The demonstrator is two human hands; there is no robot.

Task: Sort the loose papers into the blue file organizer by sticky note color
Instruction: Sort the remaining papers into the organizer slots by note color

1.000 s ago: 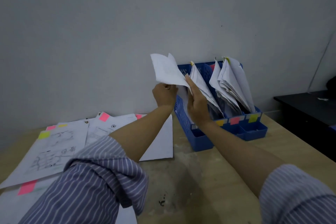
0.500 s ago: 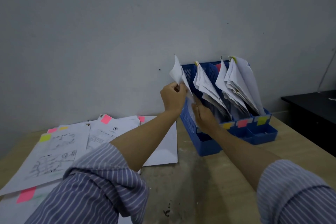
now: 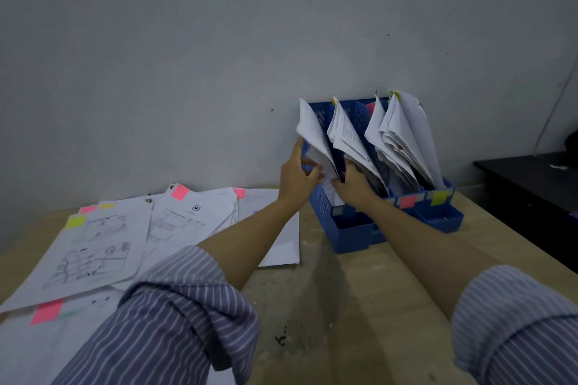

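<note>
We are seating a sheet (image 3: 311, 134) in the leftmost slot of the blue file organizer (image 3: 350, 228), which stands by the wall at the table's (image 3: 344, 306) far edge. Our left hand (image 3: 295, 180) pinches the sheet's lower edge; our right hand (image 3: 353, 187) curls against the neighbouring papers (image 3: 347, 134), holding them aside. Next, we judge, comes letting go and reaching for the loose papers (image 3: 131, 228) lying well left.

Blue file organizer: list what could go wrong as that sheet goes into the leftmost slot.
1. The sheet already bends over the left hand; pushing down may crumple it.
2. Both hands press at the blue file organizer, the right hand among the papers, so it might slide or tip.
3. The leaning filed papers could spill forward.
</note>
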